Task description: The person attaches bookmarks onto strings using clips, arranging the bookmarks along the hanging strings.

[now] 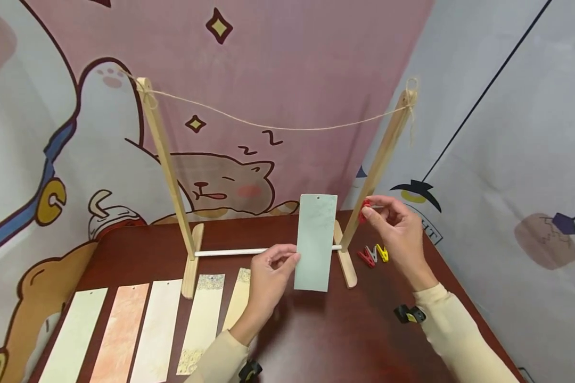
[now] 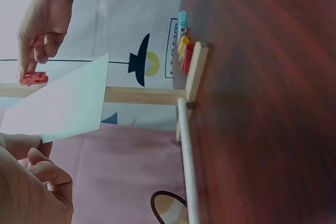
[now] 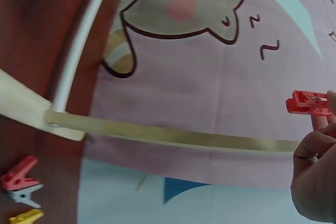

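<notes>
My left hand pinches the left edge of a pale grey-green paper strip, held upright in front of the wooden stand. A small hole shows near its top end. To the right of the strip, my right hand holds a small red clothespin between thumb and fingertips. In the right wrist view the clothespin points away from the hand. Sagging twine is tied between the stand's two posts, above both hands, with nothing hanging on it.
Several paper strips lie in a row at the table's left, partly behind my left forearm. More clothespins, red, grey and yellow, lie by the stand's right foot. A white rod joins the posts low down. Cartoon-printed cloth hangs behind.
</notes>
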A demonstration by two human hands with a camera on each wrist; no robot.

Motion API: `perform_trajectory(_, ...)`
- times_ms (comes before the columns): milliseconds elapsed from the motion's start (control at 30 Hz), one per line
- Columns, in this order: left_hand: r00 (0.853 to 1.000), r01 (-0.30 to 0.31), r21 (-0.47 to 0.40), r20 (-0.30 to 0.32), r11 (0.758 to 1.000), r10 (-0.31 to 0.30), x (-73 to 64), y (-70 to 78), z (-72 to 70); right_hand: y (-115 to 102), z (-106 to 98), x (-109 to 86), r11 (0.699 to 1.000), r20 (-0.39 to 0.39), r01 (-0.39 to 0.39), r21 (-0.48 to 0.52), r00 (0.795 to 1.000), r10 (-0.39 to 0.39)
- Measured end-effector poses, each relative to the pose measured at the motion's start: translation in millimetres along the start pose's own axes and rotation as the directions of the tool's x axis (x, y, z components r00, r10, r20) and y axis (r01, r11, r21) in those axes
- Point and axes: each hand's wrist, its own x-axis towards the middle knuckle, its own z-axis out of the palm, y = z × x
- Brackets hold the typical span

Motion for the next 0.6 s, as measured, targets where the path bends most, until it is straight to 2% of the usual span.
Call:
perform_trajectory(133,1.000,-0.005,0.005,0.010,1.000,0.005,4.4,7.8,5.6,3.0,-1.1,7.9,0.999,-0.023,0.013,0.048,1.000,-0.012)
perform_trajectory(300,1.000,-0.017,0.006,0.012,1.000,0.017,12.1,15.2,9.9,-11.6,-3.7,22.3,0.991,-0.046,0.069,0.114,0.997,-0.064)
perform_trajectory(433,0.999,-0.028,0.006,0.018,1.000,0.028,20.9,20.0,13.3,-27.1,-7.0,37.3,0.975,-0.079,0.111,0.195,0.992,-0.097)
perform_trajectory(600,0.998,-0.052,0.004,0.032,0.999,0.052,31.4,25.2,19.3,-41.6,-11.3,53.4,0.947,-0.106,0.125,0.297,0.990,-0.098)
